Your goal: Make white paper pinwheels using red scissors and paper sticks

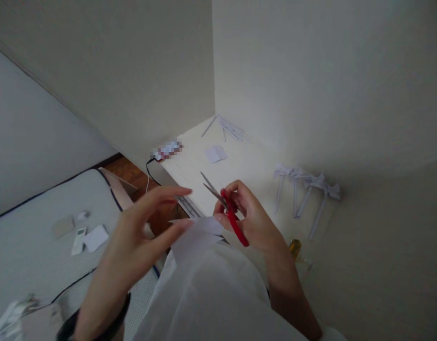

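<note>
Up close: right hand (248, 215) closed through the red handles of the scissors (228, 210), blades parted and pointing up-left over the near edge of the white desk (254, 163). Left hand (147, 232) loosely open, fingers spread, thumb and fingertips pinching the left corner of a white paper sheet (197, 237) that lies just below the blades; whether the blades touch the paper, cannot tell.

Desk fits into the wall corner, walls on its back and right sides. Far corner holds thin paper strips (229, 127); a small paper square (215, 153) sits mid-surface; a blurred-out object (166, 150) lies at the left edge with a black cable (150, 173) dropping off it. Paper bows (307, 187) with long tails lie toward the right. Open bare surface between the square and the bows.

Mattress (30, 237) lower left, with a remote (78, 240) and paper scraps (96, 237) on it.

Small yellowish object (295, 247) behind the right wrist, mostly hidden. Left hand motion-blurred. White clothing (211, 298) covers the desk's near edge.
</note>
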The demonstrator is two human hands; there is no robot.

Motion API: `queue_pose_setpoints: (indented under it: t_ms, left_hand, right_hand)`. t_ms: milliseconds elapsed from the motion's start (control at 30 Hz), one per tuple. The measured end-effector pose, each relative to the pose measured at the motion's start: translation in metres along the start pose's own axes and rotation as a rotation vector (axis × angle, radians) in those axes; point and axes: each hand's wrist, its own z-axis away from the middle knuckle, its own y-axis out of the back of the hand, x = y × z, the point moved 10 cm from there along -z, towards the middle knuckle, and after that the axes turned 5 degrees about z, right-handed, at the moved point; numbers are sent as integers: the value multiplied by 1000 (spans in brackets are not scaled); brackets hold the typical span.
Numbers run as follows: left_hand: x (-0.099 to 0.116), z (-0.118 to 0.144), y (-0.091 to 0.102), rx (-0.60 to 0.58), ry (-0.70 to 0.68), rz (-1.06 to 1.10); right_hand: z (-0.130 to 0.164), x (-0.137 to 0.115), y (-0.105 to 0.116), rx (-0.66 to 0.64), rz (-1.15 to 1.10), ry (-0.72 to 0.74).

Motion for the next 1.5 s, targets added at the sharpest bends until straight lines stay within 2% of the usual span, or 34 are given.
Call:
queue_pose_setpoints:
  t_ms: [67,133,300,467,567,767,867,967,1067,1167,1333,1500]
  left_hand:
    - [-14,-7,-24,-175,76,4]
    - [-25,-11,-40,-262,151,60]
    - [-39,-8,-48,-206,248,220]
    - [-49,-2,-44,-113,316,377]
    - [-49,1,-42,-96,339,412]
    - [-42,2,-36,-30,286,409]
    - [-41,2,-32,15,260,387]
    - [-42,2,-31,39,251,399]
    - [-43,3,-33,38,247,426]
    - [-44,4,-34,33,248,433]
    - [-41,6,-40,-14,250,425]
    - [-35,7,-39,-6,227,419]
  right_hand:
    - [0,0,-2,13,22,-14]
    - [0,3,-5,26,7,-34]
    - [0,7,-10,20,-101,-35]
    - [-2,4,-3,103,-201,-16]
    - [-3,4,-3,117,-174,3]
    - [8,-13,15,316,-55,179]
    - [11,-23,6,219,-80,218]
    - [9,-21,-9,104,-82,154]
    - [7,-12,-7,182,-20,82]
    - [6,-9,-2,270,-5,103]
    - [4,-10,-10,198,-105,155]
    - [8,-15,-11,200,-110,201]
